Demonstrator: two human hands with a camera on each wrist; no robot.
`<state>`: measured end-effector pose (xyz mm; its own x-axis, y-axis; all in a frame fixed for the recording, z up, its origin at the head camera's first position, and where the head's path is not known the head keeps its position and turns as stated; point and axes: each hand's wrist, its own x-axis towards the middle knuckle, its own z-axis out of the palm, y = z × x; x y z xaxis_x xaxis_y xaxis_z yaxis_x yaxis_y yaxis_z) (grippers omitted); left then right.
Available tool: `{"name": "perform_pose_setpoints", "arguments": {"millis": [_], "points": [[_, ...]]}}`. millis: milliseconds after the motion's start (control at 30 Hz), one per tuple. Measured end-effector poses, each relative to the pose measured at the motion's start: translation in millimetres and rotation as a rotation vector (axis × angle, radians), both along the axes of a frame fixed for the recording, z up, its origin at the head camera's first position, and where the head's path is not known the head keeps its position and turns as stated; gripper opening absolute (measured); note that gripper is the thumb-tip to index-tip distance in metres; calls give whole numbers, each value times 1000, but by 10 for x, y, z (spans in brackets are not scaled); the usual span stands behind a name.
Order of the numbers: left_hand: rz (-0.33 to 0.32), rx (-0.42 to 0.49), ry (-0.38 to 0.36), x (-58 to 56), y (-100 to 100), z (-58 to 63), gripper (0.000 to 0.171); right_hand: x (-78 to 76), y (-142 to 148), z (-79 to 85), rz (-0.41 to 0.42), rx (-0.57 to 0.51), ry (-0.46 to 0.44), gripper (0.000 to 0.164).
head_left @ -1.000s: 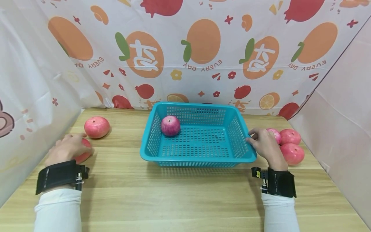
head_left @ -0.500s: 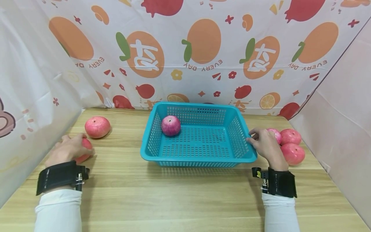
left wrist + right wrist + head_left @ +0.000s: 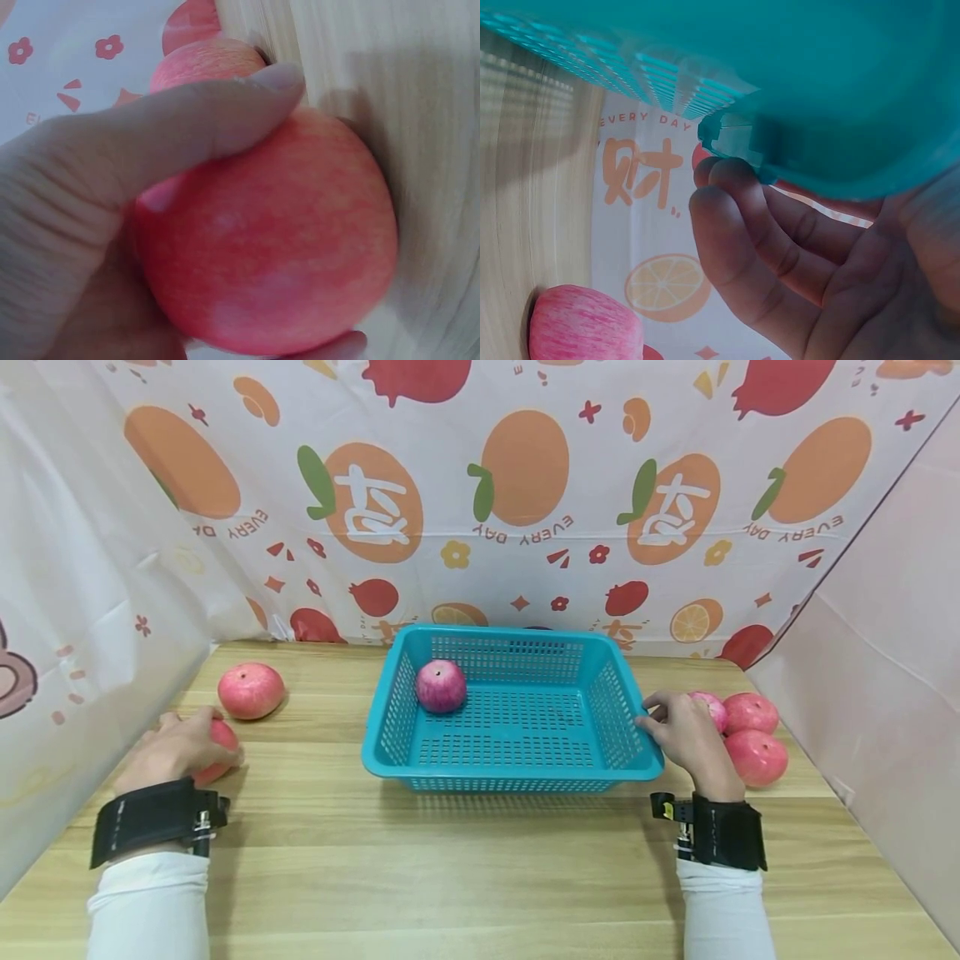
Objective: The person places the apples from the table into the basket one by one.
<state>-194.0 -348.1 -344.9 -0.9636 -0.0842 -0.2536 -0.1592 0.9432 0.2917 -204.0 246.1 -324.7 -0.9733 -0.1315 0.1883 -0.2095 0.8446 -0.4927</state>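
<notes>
My left hand [image 3: 171, 747] grips a pinkish-red apple [image 3: 277, 240] at the left of the table, thumb on one side and a fingertip showing on the other. Just beyond it lies another pink apple [image 3: 251, 690]. At the middle stands a teal plastic basket [image 3: 502, 772] with slotted walls, and one purplish-red apple [image 3: 441, 686] sits in its left part. My right hand [image 3: 686, 735] holds the basket's right rim; the right wrist view shows its fingers curled under that rim, with the thumb hidden.
To the right of my right hand, three apples sit close together: a streaked pink apple [image 3: 711, 711], partly hidden, a back apple [image 3: 752, 713] and a front apple [image 3: 756, 757]. A fruit-printed curtain [image 3: 525, 585] borders the wooden table [image 3: 450, 877] at the back.
</notes>
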Motion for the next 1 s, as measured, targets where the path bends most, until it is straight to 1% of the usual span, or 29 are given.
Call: {"name": "perform_pose_setpoints", "arguments": {"millis": [67, 167, 267, 467, 667, 867, 1000], "points": [[-12, -16, 35, -2, -16, 0, 89, -1, 3, -4, 0, -5, -3, 30], [-26, -27, 107, -5, -31, 13, 89, -1, 9, -7, -4, -4, 2, 29], [-29, -18, 141, -11, -32, 32, 89, -6, 13, -9, -11, 3, 6, 28], [-18, -37, 154, -42, -23, 44, 90, -10, 3, -7, -12, -7, -11, 28], [-19, -39, 201, -75, -14, 83, 94, -13, -2, 4, 0, -9, 3, 28], [-14, -41, 248, -81, 8, 121, 88, -13, 7, -4, -1, -1, 15, 27], [-15, -33, 247, -79, 23, 156, 91, -11, 8, -9, -3, -1, 12, 27]]}}
